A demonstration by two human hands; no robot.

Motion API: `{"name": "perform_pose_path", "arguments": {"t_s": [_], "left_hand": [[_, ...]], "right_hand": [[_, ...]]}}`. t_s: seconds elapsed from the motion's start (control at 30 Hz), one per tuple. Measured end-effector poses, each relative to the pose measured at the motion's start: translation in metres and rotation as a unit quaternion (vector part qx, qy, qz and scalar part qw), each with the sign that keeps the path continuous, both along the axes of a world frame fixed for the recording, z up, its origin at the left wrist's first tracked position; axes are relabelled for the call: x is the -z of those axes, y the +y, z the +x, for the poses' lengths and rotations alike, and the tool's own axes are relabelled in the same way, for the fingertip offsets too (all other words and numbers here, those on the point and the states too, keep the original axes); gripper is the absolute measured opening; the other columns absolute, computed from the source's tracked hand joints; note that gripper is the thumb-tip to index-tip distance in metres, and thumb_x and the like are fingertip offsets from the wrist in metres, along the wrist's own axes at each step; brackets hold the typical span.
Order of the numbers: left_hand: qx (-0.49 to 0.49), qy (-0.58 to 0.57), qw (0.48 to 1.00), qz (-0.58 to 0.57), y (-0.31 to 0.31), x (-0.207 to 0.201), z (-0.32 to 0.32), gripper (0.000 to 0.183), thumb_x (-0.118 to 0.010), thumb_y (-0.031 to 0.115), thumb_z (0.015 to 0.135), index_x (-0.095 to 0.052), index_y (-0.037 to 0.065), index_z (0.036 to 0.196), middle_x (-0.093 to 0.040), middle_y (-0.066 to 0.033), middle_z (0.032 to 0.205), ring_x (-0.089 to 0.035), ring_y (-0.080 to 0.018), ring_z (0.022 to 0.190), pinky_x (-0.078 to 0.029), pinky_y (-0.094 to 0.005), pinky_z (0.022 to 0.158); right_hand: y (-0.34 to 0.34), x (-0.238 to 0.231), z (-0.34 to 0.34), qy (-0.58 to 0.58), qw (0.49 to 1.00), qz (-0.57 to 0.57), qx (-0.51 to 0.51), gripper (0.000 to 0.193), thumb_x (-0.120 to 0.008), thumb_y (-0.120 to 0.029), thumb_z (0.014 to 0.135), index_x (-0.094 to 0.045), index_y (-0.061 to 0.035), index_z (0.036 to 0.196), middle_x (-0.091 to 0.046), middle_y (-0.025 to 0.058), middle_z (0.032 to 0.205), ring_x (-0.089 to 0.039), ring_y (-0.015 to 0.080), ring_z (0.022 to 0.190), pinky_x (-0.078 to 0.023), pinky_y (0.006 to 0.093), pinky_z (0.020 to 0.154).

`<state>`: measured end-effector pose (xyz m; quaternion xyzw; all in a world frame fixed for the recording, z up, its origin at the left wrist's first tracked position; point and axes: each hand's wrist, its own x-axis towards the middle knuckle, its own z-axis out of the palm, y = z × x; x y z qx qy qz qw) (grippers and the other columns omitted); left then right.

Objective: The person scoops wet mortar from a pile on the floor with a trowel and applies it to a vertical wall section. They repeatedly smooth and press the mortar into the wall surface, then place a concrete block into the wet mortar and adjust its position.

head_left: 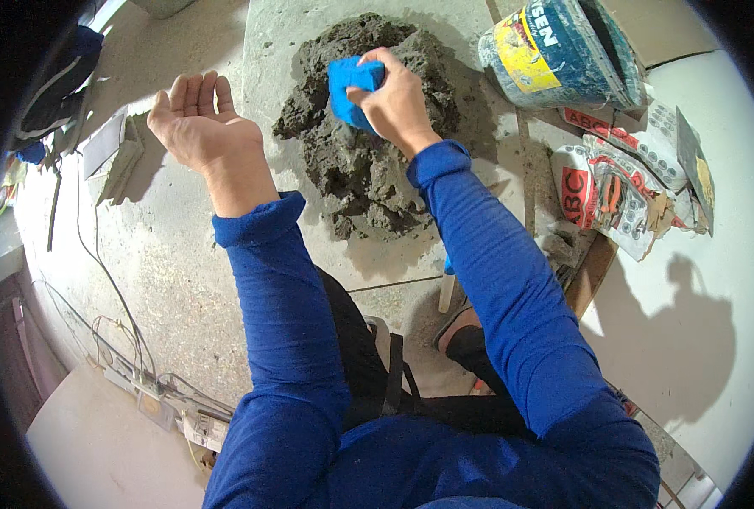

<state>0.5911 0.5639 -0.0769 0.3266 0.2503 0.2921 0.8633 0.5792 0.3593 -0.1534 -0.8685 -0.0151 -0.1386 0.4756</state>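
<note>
My right hand is closed around a bright blue, block-shaped piece that looks like a sponge. It is over a heap of wet grey mortar on a pale slab, and whether the blue piece touches the mortar is hard to tell. The heap is lumpy, with a hollow in its nearer part. To the left of the heap, my left hand is raised with the palm up and the fingers stretched out. Nothing lies in it.
Back right, a dark blue bucket leans on its side. Beside it lie torn white-and-red bags and orange-handled pliers. A wooden handle shows below my right forearm. Cables and power strips run along the left.
</note>
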Motion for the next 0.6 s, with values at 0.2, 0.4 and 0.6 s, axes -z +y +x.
{"name": "perform_pose_path", "arguments": {"t_s": [0.2, 0.4, 0.6], "left_hand": [[-0.008, 0.016, 1.000, -0.011, 0.002, 0.003, 0.002, 0.040, -0.053, 0.038, 0.102, -0.064, 0.000, 0.103, -0.064, -0.0102, 0.094, -0.064, -0.0254, 0.095, -0.052, -0.0415, 0.094], [0.018, 0.005, 1.000, -0.018, -0.008, 0.009, 0.005, 0.039, -0.052, 0.038, 0.102, -0.064, 0.001, 0.103, -0.065, -0.0100, 0.095, -0.064, -0.0251, 0.096, -0.053, -0.0412, 0.093], [0.048, 0.018, 0.999, -0.011, -0.038, 0.013, 0.007, 0.042, -0.050, 0.039, 0.104, -0.064, -0.001, 0.105, -0.064, -0.0108, 0.098, -0.064, -0.0254, 0.097, -0.053, -0.0403, 0.094]], "right_hand": [[-0.049, -0.005, 0.007, -0.067, 0.991, -0.047, 0.104, 0.035, -0.080, -0.014, 0.077, -0.068, -0.0092, 0.109, -0.075, 0.0169, 0.100, -0.073, 0.0323, 0.093, -0.056, 0.0411, 0.088], [-0.090, 0.007, 0.020, -0.069, 0.989, -0.077, 0.107, 0.033, -0.080, -0.015, 0.076, -0.067, -0.0073, 0.105, -0.073, 0.0189, 0.104, -0.070, 0.0401, 0.099, -0.055, 0.0462, 0.090], [-0.076, -0.010, 0.022, -0.092, 0.995, 0.003, 0.030, 0.032, -0.080, -0.019, 0.080, -0.068, -0.0075, 0.108, -0.073, 0.0155, 0.093, -0.072, 0.0316, 0.087, -0.057, 0.0392, 0.083]]}}
